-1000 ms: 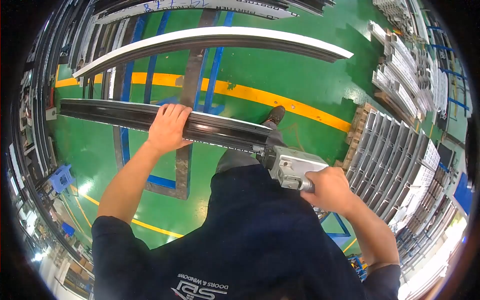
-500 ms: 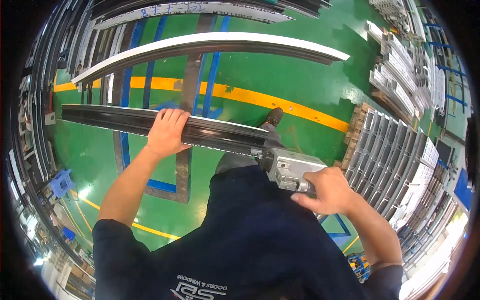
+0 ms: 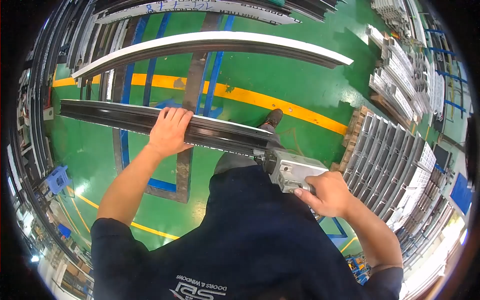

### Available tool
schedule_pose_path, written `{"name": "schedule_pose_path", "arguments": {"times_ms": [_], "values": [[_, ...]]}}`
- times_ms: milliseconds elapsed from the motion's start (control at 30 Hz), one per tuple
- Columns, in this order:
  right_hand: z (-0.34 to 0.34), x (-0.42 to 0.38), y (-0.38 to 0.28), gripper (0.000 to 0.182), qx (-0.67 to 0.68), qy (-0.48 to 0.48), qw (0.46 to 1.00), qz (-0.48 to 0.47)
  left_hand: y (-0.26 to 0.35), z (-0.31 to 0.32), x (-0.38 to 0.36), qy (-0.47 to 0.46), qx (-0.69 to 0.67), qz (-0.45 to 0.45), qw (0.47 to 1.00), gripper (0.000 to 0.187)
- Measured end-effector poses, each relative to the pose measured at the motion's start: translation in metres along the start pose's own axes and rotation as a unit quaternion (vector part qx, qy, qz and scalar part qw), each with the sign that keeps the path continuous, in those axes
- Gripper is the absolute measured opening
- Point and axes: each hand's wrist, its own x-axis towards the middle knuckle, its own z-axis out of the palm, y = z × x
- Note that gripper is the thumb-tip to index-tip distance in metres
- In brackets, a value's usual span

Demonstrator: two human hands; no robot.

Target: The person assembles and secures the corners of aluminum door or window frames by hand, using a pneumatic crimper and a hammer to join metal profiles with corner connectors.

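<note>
My left hand point(image 3: 170, 131) is wrapped over a long black window profile point(image 3: 220, 132), about midway along it, with the fingers on its far side. The profile lies across in front of my body with a white strip on its far edge. At its right end is a grey, boxy metal tool point(image 3: 297, 169), its narrow head right against the profile. My right hand point(image 3: 327, 194) is closed around the handle of this tool, with the thumb along the near side. Beyond, a second profile point(image 3: 215, 40) with a white face lies across the blue-framed rack.
The blue and grey rack point(image 3: 192, 95) stands on a green floor with a yellow line point(image 3: 245, 96). More wrapped profiles point(image 3: 250, 11) lie at its far end. To the right, stacked profiles point(image 3: 385, 160) stand near a wooden pallet point(image 3: 354, 132). A blue crate point(image 3: 58, 179) is at the left.
My right thumb has moved up onto the tool's handle and the grip looks tighter. The left end of the held profile appears slightly higher in view. Both hands stay on their things.
</note>
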Motion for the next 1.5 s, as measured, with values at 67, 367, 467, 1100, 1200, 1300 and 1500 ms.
{"name": "schedule_pose_path", "arguments": {"times_ms": [67, 367, 467, 1100, 1200, 1300, 1500], "values": [[0.001, 0.000, 0.000, 0.055, -0.002, 0.003, 1.000, 0.001, 0.000, 0.001, 0.000, 0.000, 0.000, 0.000, 1.000, 0.094], [-0.004, 0.001, -0.001, 0.055, 0.005, -0.008, 1.000, 0.025, -0.002, 0.003, -0.001, 0.003, 0.002, -0.003, 1.000, 0.094], [-0.008, -0.004, 0.003, 0.041, 0.025, -0.041, 0.998, -0.036, -0.002, 0.003, -0.002, 0.029, -0.029, 0.000, 0.999, 0.095], [0.005, 0.003, 0.035, 0.032, 0.077, -0.037, 0.995, -0.049, -0.009, 0.001, 0.004, -0.010, 0.001, -0.018, 1.000, 0.093], [0.003, -0.004, 0.024, 0.031, 0.073, -0.044, 0.996, -0.019, -0.010, -0.005, 0.014, -0.042, -0.013, 0.000, 0.999, 0.093], [0.000, 0.006, 0.036, 0.029, 0.084, -0.056, 0.993, -0.060, -0.010, -0.003, 0.014, -0.026, 0.000, -0.005, 1.000, 0.093], [-0.008, 0.008, 0.044, 0.031, 0.076, -0.074, 0.993, -0.058, -0.012, -0.002, 0.009, -0.045, -0.022, -0.006, 0.999, 0.095]]}}
